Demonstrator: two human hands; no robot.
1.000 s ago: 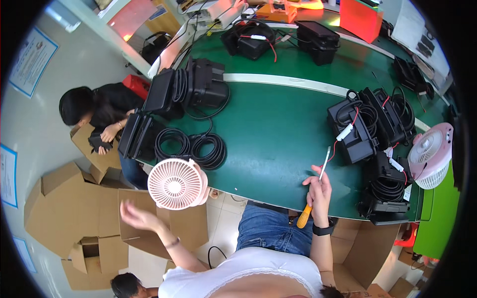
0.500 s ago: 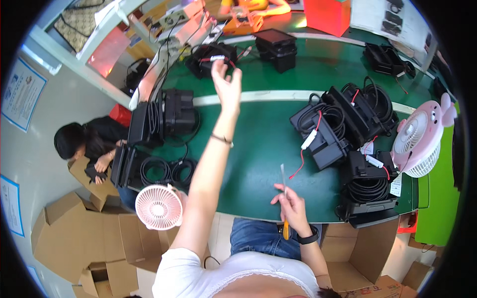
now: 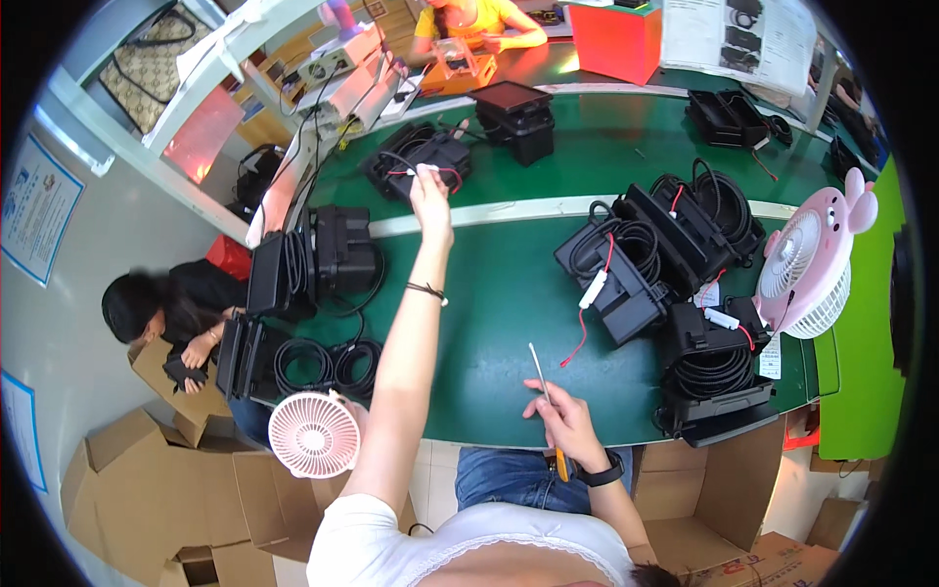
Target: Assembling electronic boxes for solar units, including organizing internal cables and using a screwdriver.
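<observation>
My left arm reaches to the far side of the green table, and the fingers of my left hand [image 3: 431, 205] are closed at the near edge of a black plastic case [image 3: 442, 155]. They pinch the white connector [image 3: 424, 168] on its red wire; the exact contact is partly hidden. Close to the table's front edge, my right hand [image 3: 569, 428] is wrapped round a screwdriver [image 3: 561, 464] with an orange-yellow handle. Its thin metal shaft points up and away from me. To the right lie several black cases [image 3: 618, 284] with coiled cables, red wires and white connectors.
Left stand more black cases [image 3: 342, 245] and a small pink fan [image 3: 315, 435]. A pink rabbit-eared fan [image 3: 804, 256] stands at right. A white strip [image 3: 528, 208] crosses the table [image 3: 479, 313]. Cardboard boxes [image 3: 161, 479] lie below. Two people [image 3: 181, 284] [image 3: 479, 24] work nearby.
My left hand, open and reaching before, has closed its fingers at the far black case. The view has shifted slightly. My right hand still holds the screwdriver, its shaft tilted more to the left.
</observation>
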